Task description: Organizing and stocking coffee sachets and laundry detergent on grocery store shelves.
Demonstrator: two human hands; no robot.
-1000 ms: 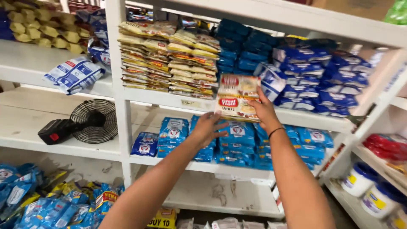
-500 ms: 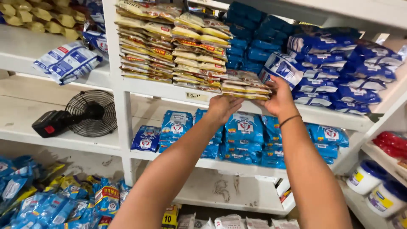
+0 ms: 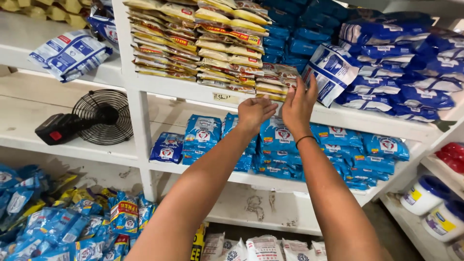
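Both hands (image 3: 275, 108) spread, empty, just off short yellow packet stack (image 3: 273, 82) on white shelf (image 3: 193, 92); lower shelves cut off.

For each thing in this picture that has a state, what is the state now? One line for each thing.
left hand: empty, fingers curled, just off the short stack.
right hand: open, fingertips at the short stack.
short stack of yellow packets: lying flat on the shelf, lower than its neighbours.
white and blue bag: tilted, leaning against the blue bags.
small fan: standing on a shelf; whether it runs cannot be told.
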